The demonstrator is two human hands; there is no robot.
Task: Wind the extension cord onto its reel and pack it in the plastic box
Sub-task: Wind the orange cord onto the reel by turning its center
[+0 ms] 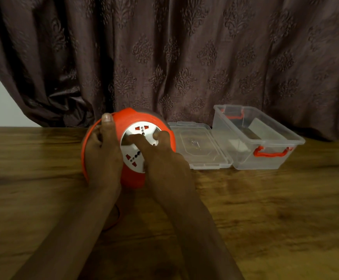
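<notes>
An orange extension cord reel stands tilted on its edge on the wooden counter, its white socket face turned toward the camera. The left hand grips the reel's left rim, thumb up over the top edge. The right hand lies on the socket face with its fingers pressed against the white disc, gripping nothing. A loop of orange cord shows below the reel, between the forearms. Just right of the reel lies the clear lid, flat on the counter, touching the open plastic box with orange handles. A dark patterned curtain hangs behind.
</notes>
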